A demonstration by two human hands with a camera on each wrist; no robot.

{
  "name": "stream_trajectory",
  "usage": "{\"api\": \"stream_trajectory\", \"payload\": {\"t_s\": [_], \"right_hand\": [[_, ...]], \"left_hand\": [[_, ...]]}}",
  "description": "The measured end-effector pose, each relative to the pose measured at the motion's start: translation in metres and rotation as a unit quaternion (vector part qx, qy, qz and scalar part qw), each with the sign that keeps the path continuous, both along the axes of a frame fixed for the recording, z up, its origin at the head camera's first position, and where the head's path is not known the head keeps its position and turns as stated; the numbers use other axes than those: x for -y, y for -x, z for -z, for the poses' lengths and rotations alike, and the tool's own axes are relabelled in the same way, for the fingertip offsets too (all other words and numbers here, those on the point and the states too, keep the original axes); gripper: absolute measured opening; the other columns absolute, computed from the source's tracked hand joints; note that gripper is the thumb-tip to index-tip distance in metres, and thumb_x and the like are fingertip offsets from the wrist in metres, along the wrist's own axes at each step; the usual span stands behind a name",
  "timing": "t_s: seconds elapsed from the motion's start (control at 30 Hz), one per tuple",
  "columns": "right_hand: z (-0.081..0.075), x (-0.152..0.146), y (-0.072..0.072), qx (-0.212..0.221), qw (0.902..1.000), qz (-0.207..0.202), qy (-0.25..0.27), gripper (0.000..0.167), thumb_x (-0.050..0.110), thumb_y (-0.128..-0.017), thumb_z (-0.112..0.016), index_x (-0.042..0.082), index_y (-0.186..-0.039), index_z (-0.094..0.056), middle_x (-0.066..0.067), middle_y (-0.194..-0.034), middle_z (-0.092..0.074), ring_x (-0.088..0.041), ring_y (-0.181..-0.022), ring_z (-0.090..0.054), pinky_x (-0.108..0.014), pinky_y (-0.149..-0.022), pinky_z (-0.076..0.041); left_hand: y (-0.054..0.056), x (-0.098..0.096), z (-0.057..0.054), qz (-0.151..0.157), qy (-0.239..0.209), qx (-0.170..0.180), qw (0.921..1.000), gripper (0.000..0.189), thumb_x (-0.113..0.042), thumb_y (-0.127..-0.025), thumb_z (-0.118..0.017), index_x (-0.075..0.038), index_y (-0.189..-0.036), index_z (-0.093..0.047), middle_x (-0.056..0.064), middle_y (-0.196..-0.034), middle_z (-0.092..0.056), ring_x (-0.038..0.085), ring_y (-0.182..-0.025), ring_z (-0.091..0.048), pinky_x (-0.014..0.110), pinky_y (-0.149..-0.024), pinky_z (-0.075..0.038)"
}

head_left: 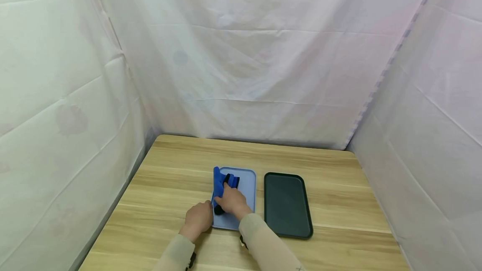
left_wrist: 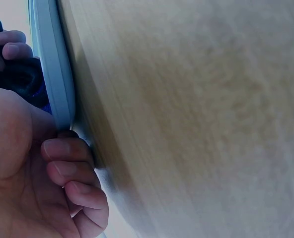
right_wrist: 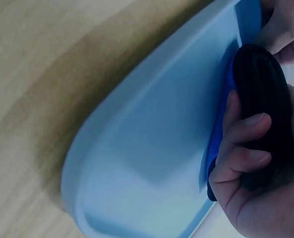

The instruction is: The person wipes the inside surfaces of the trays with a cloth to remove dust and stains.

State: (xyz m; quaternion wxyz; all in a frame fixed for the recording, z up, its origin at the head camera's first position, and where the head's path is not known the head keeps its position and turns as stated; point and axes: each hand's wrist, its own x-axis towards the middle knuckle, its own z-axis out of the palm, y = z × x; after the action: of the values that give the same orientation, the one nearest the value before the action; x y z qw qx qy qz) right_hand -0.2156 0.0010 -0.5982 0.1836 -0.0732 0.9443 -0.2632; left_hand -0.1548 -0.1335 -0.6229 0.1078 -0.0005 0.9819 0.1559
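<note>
A light blue tray [head_left: 246, 195] lies on the wooden table, with a folded blue and black fabric piece [head_left: 218, 186] over its left part. In the head view, my left hand [head_left: 199, 216] is at the tray's left edge. The left wrist view shows its fingers curled, pinching the tray rim [left_wrist: 57, 74]. My right hand [head_left: 232, 199] reaches over the tray and grips the fabric piece. In the right wrist view, the fingers of that hand [right_wrist: 246, 144] curl against the thick black part of the fabric [right_wrist: 261, 84]; its far side is hidden by the palm.
A dark green tray [head_left: 286, 206] lies just right of the blue one, with a narrow gap between. The wooden table [head_left: 169, 179] extends around both trays. White curtains [head_left: 241, 74] enclose the table at the back and on both sides.
</note>
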Motion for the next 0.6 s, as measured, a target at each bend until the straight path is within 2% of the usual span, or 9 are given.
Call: {"api": "stream_trajectory", "payload": {"t_s": [0.23, 0.37, 0.6], "right_hand": [[-0.001, -0.001, -0.009, 0.000, 0.9999, 0.001, 0.010, 0.078, 0.043, -0.098, -0.069, 0.003, -0.158, -0.039, -0.023, -0.133, -0.068, -0.036, -0.108, -0.071, -0.049, -0.082, -0.058], [-0.001, -0.001, -0.015, -0.009, 0.9999, -0.005, 0.005, 0.077, 0.043, -0.099, -0.068, 0.001, -0.157, -0.039, -0.024, -0.129, -0.070, -0.037, -0.107, -0.071, -0.049, -0.080, -0.058], [0.003, 0.001, -0.023, -0.016, 0.9998, -0.009, -0.006, 0.077, 0.043, -0.100, -0.066, 0.000, -0.158, -0.038, -0.022, -0.109, -0.075, -0.027, -0.081, -0.070, -0.042, -0.063, -0.054]], "left_hand": [[-0.001, 0.001, -0.001, 0.006, -0.002, -0.008, 0.9999, 0.020, -0.013, -0.104, -0.053, 0.001, -0.105, -0.067, 0.015, -0.078, -0.068, 0.028, -0.065, -0.067, 0.044, -0.054, -0.054], [0.000, 0.001, 0.000, 0.011, -0.002, -0.015, 0.9998, 0.015, -0.012, -0.101, -0.058, 0.000, -0.102, -0.067, 0.014, -0.079, -0.068, 0.028, -0.066, -0.067, 0.044, -0.055, -0.055], [-0.001, 0.002, 0.001, 0.012, 0.000, -0.012, 0.9999, 0.014, -0.012, -0.100, -0.059, -0.001, -0.102, -0.068, 0.015, -0.079, -0.068, 0.029, -0.066, -0.067, 0.044, -0.055, -0.054]]}}
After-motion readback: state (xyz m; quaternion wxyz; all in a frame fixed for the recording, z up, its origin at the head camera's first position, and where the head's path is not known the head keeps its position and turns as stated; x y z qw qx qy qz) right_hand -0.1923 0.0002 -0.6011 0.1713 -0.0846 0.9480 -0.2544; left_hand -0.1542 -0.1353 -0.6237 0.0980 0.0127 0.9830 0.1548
